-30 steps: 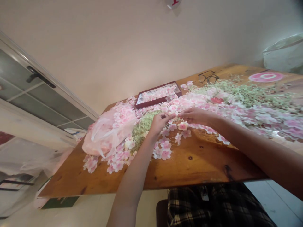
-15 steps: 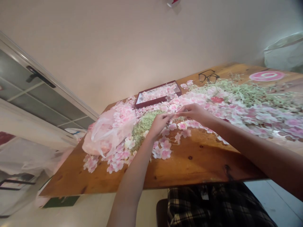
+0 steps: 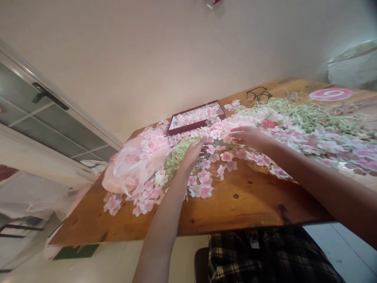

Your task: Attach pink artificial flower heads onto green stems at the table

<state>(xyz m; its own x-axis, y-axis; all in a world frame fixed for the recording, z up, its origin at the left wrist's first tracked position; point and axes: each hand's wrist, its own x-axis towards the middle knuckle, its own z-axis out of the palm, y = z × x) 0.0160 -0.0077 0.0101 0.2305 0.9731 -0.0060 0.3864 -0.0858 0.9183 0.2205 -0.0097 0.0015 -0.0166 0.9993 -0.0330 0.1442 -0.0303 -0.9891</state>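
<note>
My left hand [image 3: 194, 152] is over the pale green shredded filler [image 3: 177, 157], its thumb and fingers apart and nothing visible in them. To its right, my right hand [image 3: 249, 137] hovers at the pile of pink artificial blossoms [image 3: 221, 126], fingers stretched toward the left. Between the two hands there is a gap with loose blossoms [image 3: 226, 156] below it on the wooden table [image 3: 218, 212]. Whether my right fingertips touch a blossom I cannot tell. Just behind the hands stands a dark red shallow box [image 3: 188, 127] with blossoms in it.
A sheer pink bag [image 3: 122, 175] lies on the left of the table. Black-framed glasses [image 3: 259, 96] rest at the back, near more green filler [image 3: 312, 114] and a pink round piece with a white swirl [image 3: 331, 94]. A wall rises behind the table.
My hands were together with fingertips meeting over the blossoms. They have moved apart, the left one slightly left and the right one to the right, and their fingers have opened.
</note>
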